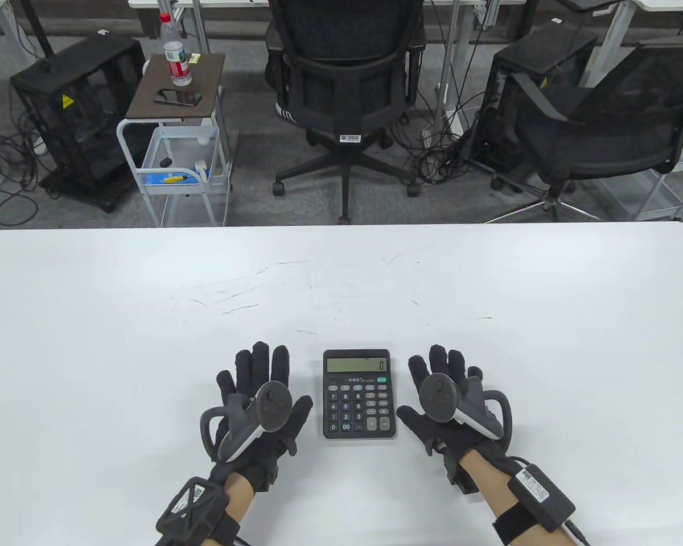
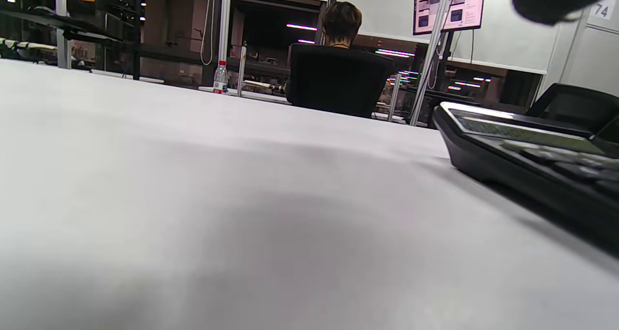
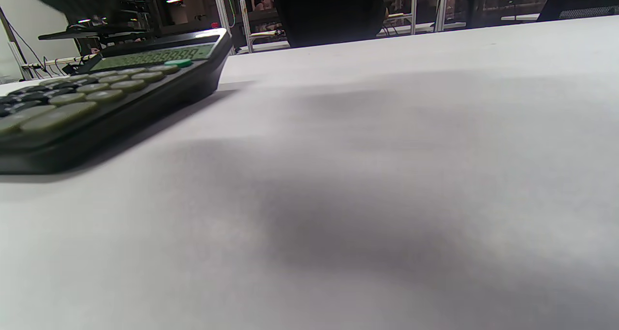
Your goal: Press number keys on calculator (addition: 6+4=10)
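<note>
Black calculator (image 1: 359, 393) flat on white desk (image 1: 148, 318) near its front edge, display reading 0, between two gloved hands, left hand (image 1: 256, 398) just beside it, fingers spread, holding nothing, right hand (image 1: 449, 398) likewise splayed and holding nothing on the other side.

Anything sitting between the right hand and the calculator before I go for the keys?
No: in the table view only a narrow strip of bare white table separates the right hand from the calculator.
</note>
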`<action>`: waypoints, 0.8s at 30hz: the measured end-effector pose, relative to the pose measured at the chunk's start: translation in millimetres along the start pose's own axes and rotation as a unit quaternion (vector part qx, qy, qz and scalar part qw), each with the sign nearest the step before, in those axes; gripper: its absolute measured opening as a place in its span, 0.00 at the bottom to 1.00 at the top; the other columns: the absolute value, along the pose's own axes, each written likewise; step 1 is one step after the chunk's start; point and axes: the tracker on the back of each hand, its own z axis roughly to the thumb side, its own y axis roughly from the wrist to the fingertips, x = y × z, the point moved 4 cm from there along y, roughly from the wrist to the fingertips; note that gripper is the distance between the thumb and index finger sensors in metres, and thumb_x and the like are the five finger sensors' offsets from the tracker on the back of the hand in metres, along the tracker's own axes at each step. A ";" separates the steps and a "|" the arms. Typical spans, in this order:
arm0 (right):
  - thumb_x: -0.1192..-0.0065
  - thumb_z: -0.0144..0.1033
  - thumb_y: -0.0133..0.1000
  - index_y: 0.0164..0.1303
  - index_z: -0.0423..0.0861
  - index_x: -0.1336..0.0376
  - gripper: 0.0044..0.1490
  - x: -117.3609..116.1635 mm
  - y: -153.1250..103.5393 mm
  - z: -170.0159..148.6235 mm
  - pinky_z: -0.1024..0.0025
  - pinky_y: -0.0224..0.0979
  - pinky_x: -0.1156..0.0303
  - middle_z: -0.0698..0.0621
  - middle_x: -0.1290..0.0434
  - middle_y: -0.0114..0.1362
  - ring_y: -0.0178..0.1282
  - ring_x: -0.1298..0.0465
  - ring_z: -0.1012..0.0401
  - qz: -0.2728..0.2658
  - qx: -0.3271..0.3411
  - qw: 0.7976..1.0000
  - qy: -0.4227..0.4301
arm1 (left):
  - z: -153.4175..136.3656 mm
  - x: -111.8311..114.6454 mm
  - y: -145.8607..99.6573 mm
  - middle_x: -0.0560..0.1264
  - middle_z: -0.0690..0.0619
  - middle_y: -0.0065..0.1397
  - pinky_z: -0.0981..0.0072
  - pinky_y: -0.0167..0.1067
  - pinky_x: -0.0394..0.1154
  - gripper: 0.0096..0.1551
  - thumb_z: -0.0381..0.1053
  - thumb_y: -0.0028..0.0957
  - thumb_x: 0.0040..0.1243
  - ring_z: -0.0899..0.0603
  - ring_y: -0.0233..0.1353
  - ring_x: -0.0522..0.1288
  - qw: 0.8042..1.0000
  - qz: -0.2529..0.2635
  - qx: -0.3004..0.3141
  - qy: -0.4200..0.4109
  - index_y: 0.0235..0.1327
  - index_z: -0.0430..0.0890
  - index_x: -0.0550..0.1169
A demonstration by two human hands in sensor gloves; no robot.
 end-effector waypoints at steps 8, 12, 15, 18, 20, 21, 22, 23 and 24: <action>0.47 0.70 0.47 0.80 0.66 0.60 0.53 -9.9 -2.1 30.3 0.33 0.78 0.61 0.43 0.67 0.87 0.84 0.64 0.38 0.012 0.068 0.997 0.023 | 2.8 0.5 -1.5 0.43 0.53 0.88 0.28 0.76 0.44 0.54 0.76 0.45 0.53 0.35 0.86 0.44 1.000 -0.013 -0.001 -0.005 0.78 0.58 0.46; 0.46 0.70 0.47 0.78 0.70 0.57 0.49 -20.9 -4.3 50.8 0.34 0.78 0.61 0.44 0.66 0.88 0.85 0.64 0.39 0.037 0.103 0.994 0.017 | 4.2 3.1 -3.1 0.41 0.52 0.87 0.26 0.74 0.41 0.54 0.76 0.45 0.53 0.34 0.86 0.43 1.000 -0.017 -0.003 0.007 0.78 0.59 0.46; 0.46 0.69 0.47 0.78 0.71 0.56 0.48 -27.7 -4.0 58.7 0.34 0.78 0.62 0.44 0.66 0.88 0.85 0.64 0.39 0.050 0.109 0.993 0.003 | 3.9 3.6 -2.6 0.41 0.53 0.87 0.26 0.74 0.41 0.54 0.76 0.45 0.53 0.35 0.86 0.42 1.000 -0.020 0.002 -0.002 0.78 0.59 0.45; 0.46 0.70 0.47 0.78 0.71 0.55 0.48 -33.3 -2.6 62.6 0.34 0.78 0.62 0.44 0.66 0.88 0.85 0.65 0.39 0.059 0.110 0.992 -0.004 | 4.3 2.5 -3.2 0.42 0.53 0.87 0.27 0.74 0.41 0.55 0.76 0.45 0.53 0.36 0.86 0.42 1.000 -0.019 0.004 -0.002 0.78 0.58 0.45; 0.46 0.69 0.47 0.78 0.71 0.54 0.47 -35.8 -2.1 63.4 0.34 0.78 0.62 0.44 0.66 0.88 0.85 0.65 0.39 0.062 0.109 0.992 -0.006 | 4.4 3.0 -3.5 0.42 0.53 0.87 0.27 0.74 0.41 0.55 0.76 0.45 0.53 0.36 0.86 0.42 1.000 -0.021 0.004 -0.002 0.78 0.58 0.45; 0.46 0.69 0.47 0.78 0.71 0.54 0.47 -37.0 -1.9 63.6 0.34 0.78 0.62 0.45 0.66 0.88 0.85 0.64 0.39 0.064 0.109 0.992 -0.010 | 4.4 3.5 -3.1 0.42 0.54 0.87 0.27 0.75 0.41 0.55 0.76 0.45 0.53 0.36 0.86 0.42 1.000 -0.021 0.005 -0.001 0.78 0.58 0.45; 0.46 0.69 0.47 0.78 0.71 0.55 0.47 -38.1 -1.7 63.9 0.34 0.78 0.62 0.45 0.65 0.88 0.85 0.64 0.39 0.068 0.109 0.992 -0.010 | 4.4 3.5 -3.1 0.41 0.54 0.88 0.27 0.75 0.40 0.55 0.77 0.46 0.52 0.37 0.87 0.41 1.000 -0.022 0.004 -0.001 0.78 0.58 0.44; 0.45 0.69 0.47 0.77 0.71 0.54 0.47 -37.0 -1.9 64.4 0.34 0.78 0.62 0.45 0.65 0.88 0.85 0.64 0.39 0.064 0.107 0.992 -0.010 | 4.4 3.1 -3.3 0.42 0.54 0.87 0.28 0.75 0.41 0.55 0.76 0.45 0.53 0.37 0.86 0.42 1.000 -0.021 0.004 -0.001 0.78 0.57 0.45; 0.45 0.68 0.47 0.77 0.71 0.53 0.47 -35.9 -1.9 64.9 0.34 0.78 0.62 0.45 0.64 0.88 0.85 0.64 0.39 0.061 0.107 0.992 -0.011 | 4.5 3.1 -3.2 0.42 0.54 0.87 0.28 0.75 0.41 0.55 0.76 0.45 0.53 0.37 0.86 0.42 1.000 -0.021 0.004 -0.001 0.78 0.57 0.45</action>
